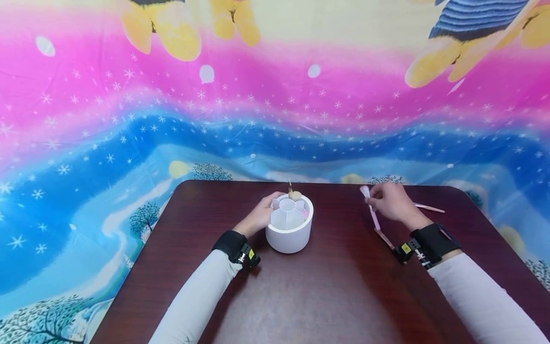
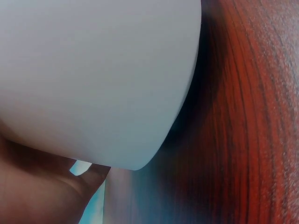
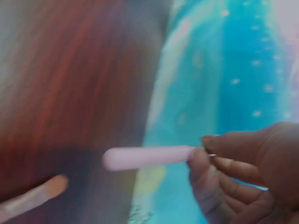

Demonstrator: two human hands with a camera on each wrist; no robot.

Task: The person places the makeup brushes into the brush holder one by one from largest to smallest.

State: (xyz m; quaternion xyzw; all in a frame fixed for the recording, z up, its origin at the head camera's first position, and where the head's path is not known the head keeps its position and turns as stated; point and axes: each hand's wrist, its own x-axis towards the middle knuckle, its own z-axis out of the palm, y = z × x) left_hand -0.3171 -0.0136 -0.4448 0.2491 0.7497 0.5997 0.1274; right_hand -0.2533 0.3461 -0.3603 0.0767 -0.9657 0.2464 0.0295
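A round white brush organizer (image 1: 289, 241) with inner dividers stands on the table. My left hand (image 1: 259, 216) grips its left side near the rim; in the left wrist view the organizer's smooth wall (image 2: 103, 84) fills much of the picture. Inside are a brush with a cream head (image 1: 295, 195), a thin gold-coloured piece (image 1: 290, 186) and something pink (image 1: 306, 213). Over the right part of the table, my right hand (image 1: 393, 203) pinches a pink makeup brush (image 3: 145, 157), its pale bristles up and its handle pointing down. Another makeup brush (image 1: 385, 239) lies below it, partly hidden by the wrist camera.
Beyond the right hand, a slim brush (image 1: 431, 208) lies on the dark wood table (image 1: 301, 296). A printed cloth (image 1: 275, 110) hangs just behind the table's far edge. Both wrists wear black straps with cameras.
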